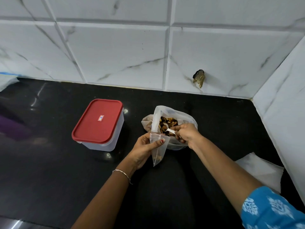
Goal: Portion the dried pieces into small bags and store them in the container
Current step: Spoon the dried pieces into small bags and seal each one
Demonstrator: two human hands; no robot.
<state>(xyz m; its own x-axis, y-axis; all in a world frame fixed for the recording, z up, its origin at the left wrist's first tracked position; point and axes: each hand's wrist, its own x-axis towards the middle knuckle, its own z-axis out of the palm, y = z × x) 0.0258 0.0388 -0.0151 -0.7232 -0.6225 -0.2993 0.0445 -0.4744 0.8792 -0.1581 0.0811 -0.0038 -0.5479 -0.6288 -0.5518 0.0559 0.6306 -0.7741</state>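
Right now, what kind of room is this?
Most likely a kitchen. There's a black counter against a white tiled wall, a plastic container with a red lid, and hands scooping dried pieces from a big bag.

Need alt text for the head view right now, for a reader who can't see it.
A person's right hand dips a small white scoop into a large open bag of dried pieces while the left hand holds a small clear bag, partly filled. A red-lidded container sits closed to the left on the black counter.
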